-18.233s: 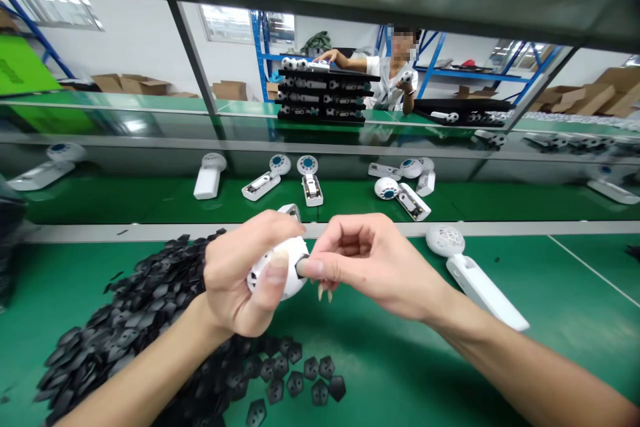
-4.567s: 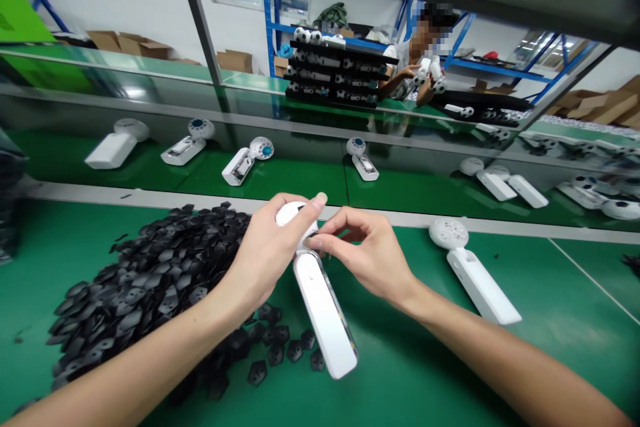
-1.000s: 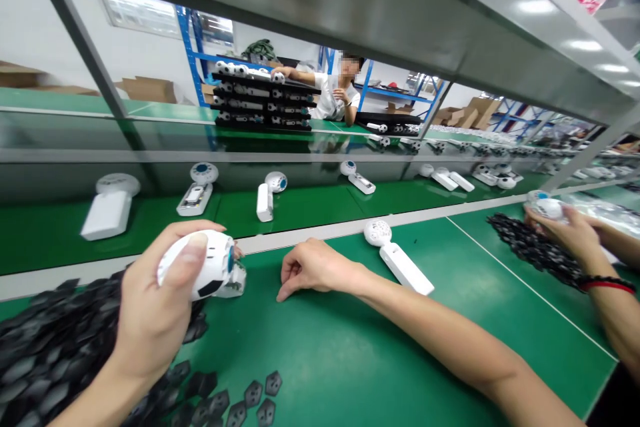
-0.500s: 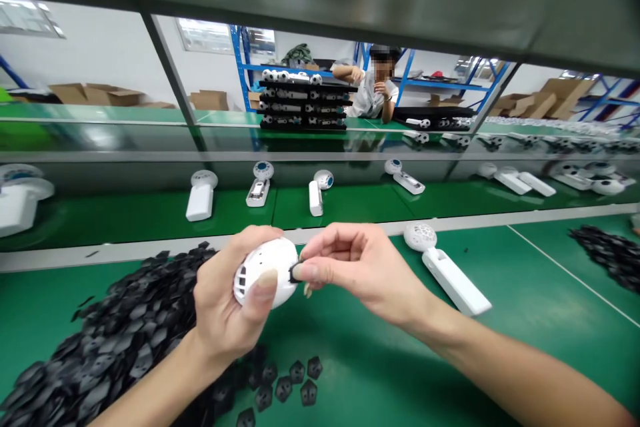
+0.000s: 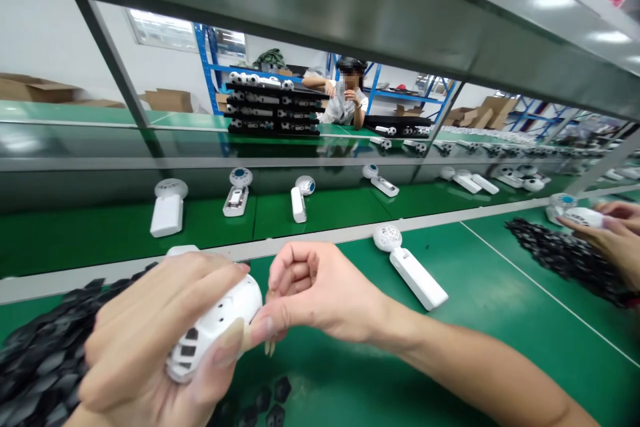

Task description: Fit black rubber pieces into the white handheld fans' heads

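Observation:
My left hand point(image 5: 150, 327) is wrapped round a white rounded housing point(image 5: 247, 300) with dark slots and small holes in its shell. The thumb presses on its near side and the fingers lie over the top. My right hand point(image 5: 325, 293) is at the housing's right edge, its fingers curled and its thumb tip against the rim by my left thumb. Whether a black piece is pinched there is hidden. A pile of black pentagonal pieces point(image 5: 40, 360) lies beneath and left of my left hand. Several loose black pieces point(image 5: 275, 407) lie below the housing.
A white handheld device with a round vented head point(image 5: 420, 280) lies right of my right hand. Similar devices point(image 5: 300, 203) stand along the green conveyor behind. Another person's hands point(image 5: 615, 233) hold a white part at far right, over a second black pile point(image 5: 560, 253). A metal shelf point(image 5: 350, 13) hangs overhead.
The view has turned right, bringing in another person's hands. The housing has tilted in my left hand and come lower left. The black piece seen earlier at my right fingertips no longer shows.

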`<action>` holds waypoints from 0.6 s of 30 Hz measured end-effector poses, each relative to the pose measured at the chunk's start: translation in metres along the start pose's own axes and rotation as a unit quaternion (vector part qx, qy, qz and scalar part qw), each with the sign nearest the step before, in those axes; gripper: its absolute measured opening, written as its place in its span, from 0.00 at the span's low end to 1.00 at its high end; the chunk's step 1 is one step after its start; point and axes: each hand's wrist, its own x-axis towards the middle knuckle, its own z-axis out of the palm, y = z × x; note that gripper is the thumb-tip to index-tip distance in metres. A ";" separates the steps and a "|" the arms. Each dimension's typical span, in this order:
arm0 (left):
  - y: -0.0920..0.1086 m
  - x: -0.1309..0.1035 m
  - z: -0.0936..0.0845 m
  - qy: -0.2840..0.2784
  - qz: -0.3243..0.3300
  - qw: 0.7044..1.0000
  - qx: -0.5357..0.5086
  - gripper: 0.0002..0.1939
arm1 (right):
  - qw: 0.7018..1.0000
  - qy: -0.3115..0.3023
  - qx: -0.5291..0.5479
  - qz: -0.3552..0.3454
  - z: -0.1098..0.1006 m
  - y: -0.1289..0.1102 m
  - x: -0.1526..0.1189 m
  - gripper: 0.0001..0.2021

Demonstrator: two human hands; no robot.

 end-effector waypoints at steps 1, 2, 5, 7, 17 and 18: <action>0.002 0.001 -0.002 -0.011 -0.013 1.000 0.008 0.12 | 1.000 -0.009 -0.005 0.013 0.000 -0.001 0.000 0.34; 0.004 0.001 -0.003 -0.013 -0.024 0.999 0.018 0.09 | 0.999 -0.020 -0.012 0.025 -0.001 -0.001 0.001 0.34; 0.008 -0.001 0.000 0.008 -0.022 0.999 0.023 0.05 | 0.997 -0.057 -0.031 0.048 -0.001 -0.002 -0.001 0.34; 0.009 -0.002 0.005 0.030 -0.017 0.999 0.000 0.04 | 0.996 -0.068 -0.047 0.039 0.000 0.000 -0.004 0.34; 0.010 -0.003 0.020 0.042 -0.174 0.977 -0.119 0.14 | 0.951 0.021 -0.245 -0.187 0.001 0.009 -0.018 0.23; 0.007 -0.004 0.022 0.038 -0.205 0.968 -0.139 0.15 | 0.949 0.023 -0.255 -0.186 -0.004 0.010 -0.018 0.22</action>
